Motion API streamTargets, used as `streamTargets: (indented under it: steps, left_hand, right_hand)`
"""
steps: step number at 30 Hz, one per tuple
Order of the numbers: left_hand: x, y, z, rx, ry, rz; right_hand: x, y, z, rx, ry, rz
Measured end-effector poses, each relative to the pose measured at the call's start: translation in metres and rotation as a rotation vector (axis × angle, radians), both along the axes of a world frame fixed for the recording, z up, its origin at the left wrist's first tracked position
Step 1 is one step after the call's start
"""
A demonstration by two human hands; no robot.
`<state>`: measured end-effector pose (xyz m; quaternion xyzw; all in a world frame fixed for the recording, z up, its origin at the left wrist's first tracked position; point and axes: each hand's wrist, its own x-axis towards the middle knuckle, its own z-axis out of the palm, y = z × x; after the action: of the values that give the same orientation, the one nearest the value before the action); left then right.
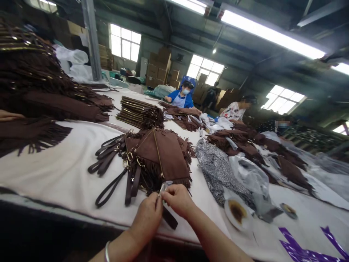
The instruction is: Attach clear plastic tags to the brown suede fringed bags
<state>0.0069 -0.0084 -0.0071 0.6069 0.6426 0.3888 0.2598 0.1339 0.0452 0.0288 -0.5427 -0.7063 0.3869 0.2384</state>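
Observation:
My left hand (149, 213) is closed in a pinch on a dark brown wrist strap (169, 219), whose end hangs down between my hands. Fingertip to fingertip with it, my right hand (178, 199) pinches a small piece of clear plastic (166, 185). Exactly what lies between the fingertips is partly hidden. Just beyond my hands lies a pile of brown fringed bags (173, 154) with gold zippers. Looped wrist straps (111, 189) with gold clasps spread from the pile's left side over the white cloth (68, 163).
Stacked zippered bags (136, 112) stand farther back, and a tall heap (40, 83) rises at left. To the right are a speckled grey cloth (215, 167), clear plastic bags (251, 174), a brown-stained dish (238, 214) and purple film (302, 251). Other people sit across the table.

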Motion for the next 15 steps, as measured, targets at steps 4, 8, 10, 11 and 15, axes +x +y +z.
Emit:
streamTargets:
  steps: [4, 8, 10, 11, 15]
  left_hand:
    - [-0.001, -0.003, -0.002, 0.039, 0.017, 0.042]
    - [-0.002, -0.006, -0.008, 0.107, 0.02, 0.076]
    - [-0.003, -0.007, -0.014, 0.188, 0.067, 0.087]
    - [-0.003, -0.008, -0.017, 0.226, 0.091, 0.087]
    - [-0.004, -0.011, -0.022, 0.306, 0.15, 0.093]
  right_hand:
    - [-0.006, -0.001, 0.005, 0.042, -0.143, -0.022]
    - [-0.013, -0.004, 0.011, 0.072, -0.216, -0.049]
    - [-0.016, -0.007, 0.011, 0.1, -0.228, -0.066]
    - [-0.017, -0.008, 0.01, 0.113, -0.228, -0.074]
    - [-0.02, -0.011, 0.007, 0.138, -0.186, -0.104]
